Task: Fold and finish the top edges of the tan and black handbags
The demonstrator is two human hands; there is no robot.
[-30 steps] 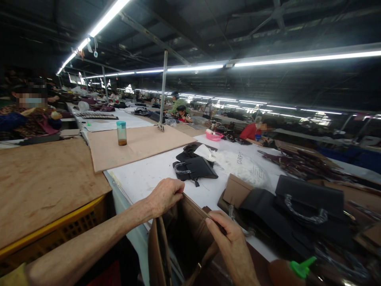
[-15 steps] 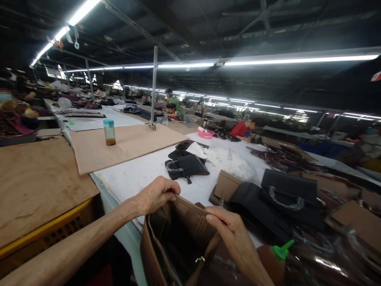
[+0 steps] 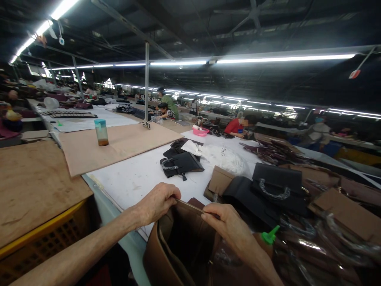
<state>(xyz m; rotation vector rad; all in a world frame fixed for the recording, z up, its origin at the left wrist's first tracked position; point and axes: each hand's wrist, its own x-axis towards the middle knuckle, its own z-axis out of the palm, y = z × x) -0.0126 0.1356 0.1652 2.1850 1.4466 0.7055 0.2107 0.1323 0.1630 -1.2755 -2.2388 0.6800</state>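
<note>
In the head view, your left hand (image 3: 163, 200) and right hand (image 3: 224, 220) each pinch the far rim (image 3: 190, 206) of the brown bag (image 3: 178, 254), gaping open by the near edge of the desk (image 3: 119, 184). Grip lightly and evenly, holding that rim level without creasing it.

Left of the brown bag (image 3: 154, 258), your left forearm (image 3: 83, 248) is bare, long and slim, broad at its lower end and narrowing to the wrist. At the left of the bag's far rim, your left hand (image 3: 162, 198) is bare as well, with rounded knuckles. To the bag's right, your right hand (image 3: 224, 220) is ungloved with a long thumb, and your right forearm (image 3: 256, 254) is uncovered too. Just left of the bag, a dark area (image 3: 116, 258) with a dull red patch (image 3: 100, 277) is too dim to identify as your clothing.
</note>
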